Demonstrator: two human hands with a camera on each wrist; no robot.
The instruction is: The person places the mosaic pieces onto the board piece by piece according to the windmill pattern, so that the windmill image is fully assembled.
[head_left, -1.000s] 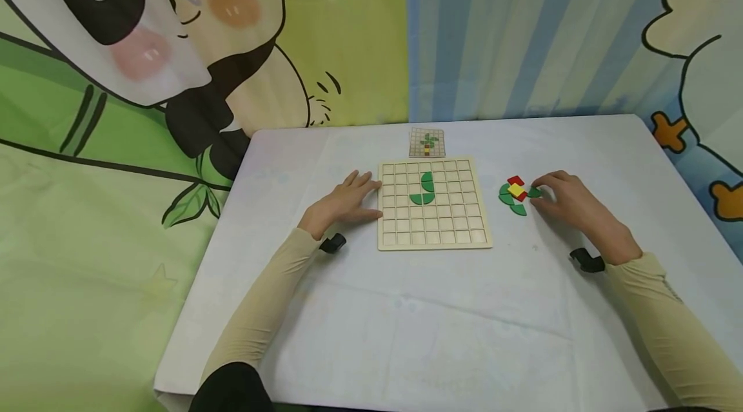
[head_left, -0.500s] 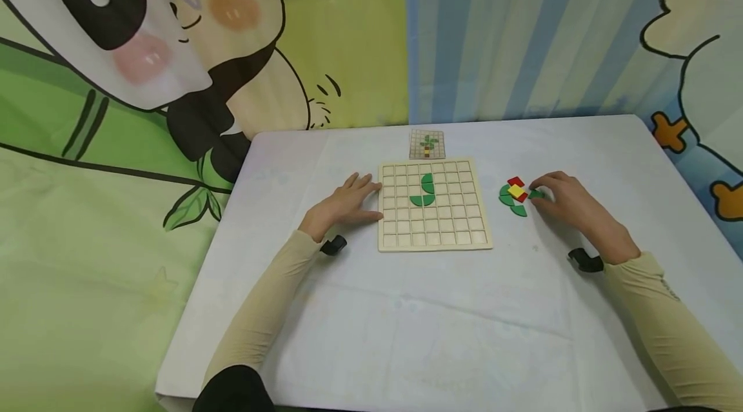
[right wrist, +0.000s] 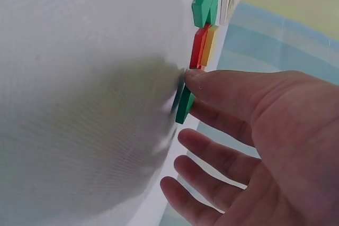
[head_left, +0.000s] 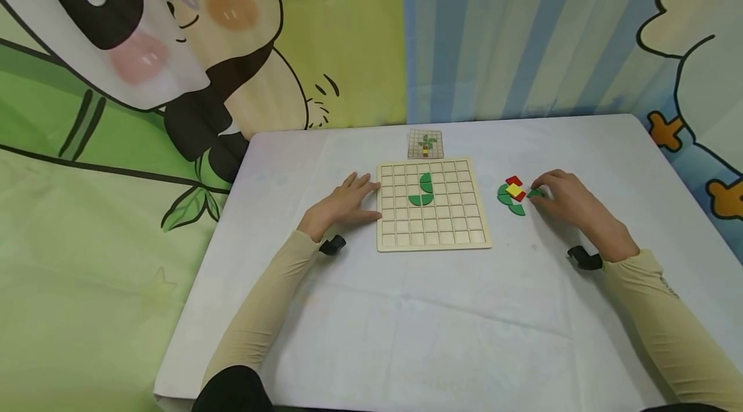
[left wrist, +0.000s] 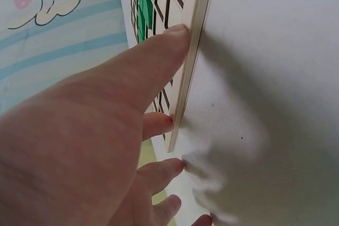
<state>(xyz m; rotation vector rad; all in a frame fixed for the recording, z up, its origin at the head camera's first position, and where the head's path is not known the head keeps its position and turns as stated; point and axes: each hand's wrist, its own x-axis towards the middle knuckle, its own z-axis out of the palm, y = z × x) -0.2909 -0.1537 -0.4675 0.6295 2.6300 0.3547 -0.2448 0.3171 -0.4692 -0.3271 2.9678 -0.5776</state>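
A wooden grid board (head_left: 432, 231) lies mid-table, with several green quarter-circle pieces (head_left: 426, 199) in its upper cells. My left hand (head_left: 342, 204) rests at the board's left edge, fingers spread, thumb tip on the rim in the left wrist view. To the right of the board, my right hand (head_left: 565, 199) pinches a green piece (right wrist: 185, 103) between thumb and index finger, close over the cloth; the other fingers extend loosely. Just left of that hand sits a small cluster: a yellow square (head_left: 514, 190), red squares (head_left: 513, 180) and green pieces (head_left: 516, 209).
A small pattern card (head_left: 425, 144) showing a green, yellow and red figure on a grid lies behind the board. A white cloth covers the table (head_left: 406, 328). Printed curtains (head_left: 342, 31) hang directly behind the table's far edge. Dark bands are on both wrists.
The green piece in my right fingers has tilted slightly and sits a touch lower. Both hands and the board otherwise stay in place.
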